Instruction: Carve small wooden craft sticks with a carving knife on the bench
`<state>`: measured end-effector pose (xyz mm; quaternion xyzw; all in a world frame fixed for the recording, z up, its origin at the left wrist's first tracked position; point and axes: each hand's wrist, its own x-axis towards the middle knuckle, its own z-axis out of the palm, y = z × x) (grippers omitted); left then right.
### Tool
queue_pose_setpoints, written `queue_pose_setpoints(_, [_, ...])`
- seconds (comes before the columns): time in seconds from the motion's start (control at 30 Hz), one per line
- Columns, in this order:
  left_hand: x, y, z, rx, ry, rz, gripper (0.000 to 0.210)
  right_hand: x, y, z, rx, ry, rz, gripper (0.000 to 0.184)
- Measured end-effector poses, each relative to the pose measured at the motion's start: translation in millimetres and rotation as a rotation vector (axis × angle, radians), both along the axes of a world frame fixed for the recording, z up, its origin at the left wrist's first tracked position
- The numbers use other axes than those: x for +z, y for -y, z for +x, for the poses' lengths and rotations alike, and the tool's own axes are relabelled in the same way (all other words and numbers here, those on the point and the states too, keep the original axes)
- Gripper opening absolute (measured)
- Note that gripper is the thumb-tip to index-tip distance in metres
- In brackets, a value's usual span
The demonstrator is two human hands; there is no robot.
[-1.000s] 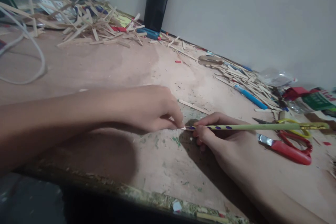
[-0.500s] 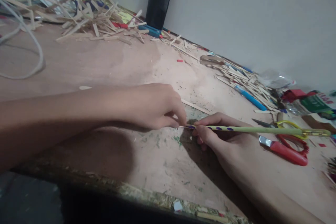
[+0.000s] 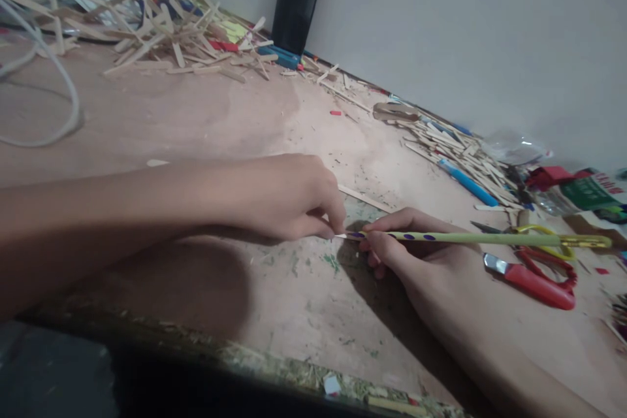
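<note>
Facing inward, right hand (image 3: 421, 261) grips one pencil (image 3: 460, 239), left hand (image 3: 296, 199) one pale sliver (image 3: 339, 236).

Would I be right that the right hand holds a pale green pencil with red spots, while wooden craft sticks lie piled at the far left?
Not quite: the head view shows purple spots, not red. The right hand holds the pale green pencil, and the wooden craft sticks lie as you say.
</note>
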<state>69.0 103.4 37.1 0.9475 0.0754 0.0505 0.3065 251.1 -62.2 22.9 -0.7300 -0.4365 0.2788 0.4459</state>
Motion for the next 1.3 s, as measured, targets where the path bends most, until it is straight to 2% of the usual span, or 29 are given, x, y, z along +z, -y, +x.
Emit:
queue_pose_setpoints(0.2, [0.5, 0.7, 0.1, -0.01, -0.008, -0.009, 0.022, -5.3, -1.8, 1.6, 0.019, 0.031, 0.03, 0.015])
queue_pose_setpoints(0.53, [2.5, 0.7, -1.3, 0.007, 0.003, -0.004, 0.025, 3.7, 0.5, -3.0, 0.002, 0.031, -0.013, 0.011])
queue_pose_setpoints(0.8, [-4.7, -4.3, -2.1, -0.028, 0.02, -0.011, 0.024, 3.8, 1.0, -5.0, -0.018, -0.025, -0.024, 0.011])
queue_pose_setpoints(1.1, [-6.4, -7.1, -4.4, -0.033, 0.047, -0.005, 0.023, -7.6, -3.3, 8.8, -0.055, -0.158, 0.056, 0.014])
queue_pose_setpoints(1.3, [-6.6, -6.3, -4.7, -0.035, 0.041, 0.017, 0.023, 1.5, -0.4, -2.9, -0.061, -0.121, 0.011, 0.012])
